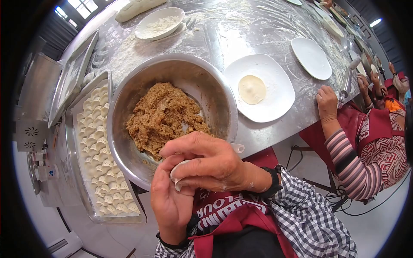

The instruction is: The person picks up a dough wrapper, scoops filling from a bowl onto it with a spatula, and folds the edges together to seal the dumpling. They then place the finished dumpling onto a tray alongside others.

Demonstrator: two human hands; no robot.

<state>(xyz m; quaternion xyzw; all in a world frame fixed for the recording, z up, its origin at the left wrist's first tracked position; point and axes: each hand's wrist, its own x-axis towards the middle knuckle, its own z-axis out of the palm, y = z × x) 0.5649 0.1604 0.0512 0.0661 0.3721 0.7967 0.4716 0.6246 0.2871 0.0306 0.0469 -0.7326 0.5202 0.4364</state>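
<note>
A pale dumpling (179, 175) is pinched between my two hands, mostly covered by fingers. My left hand (172, 200) supports it from below, palm turned up. Over it curls my right hand (211, 161), thumb and fingers pressed on the dough. Both are just in front of a large steel bowl (215, 77) that holds a mound of brown minced filling (167, 114). A spoon handle (237, 148) pokes out behind my right hand. To the right of the bowl, one round dough wrapper (252, 89) lies on a white square plate (279, 101).
On the left, a metal tray (107, 218) carries rows of pleated dumplings (101, 159). Another tray (71, 81) sits behind it. A dish of flour (160, 23), a dough roll (137, 9) and a white plate (311, 58) stand on the floury steel table (215, 38). Co-workers' hands (328, 103) are at right.
</note>
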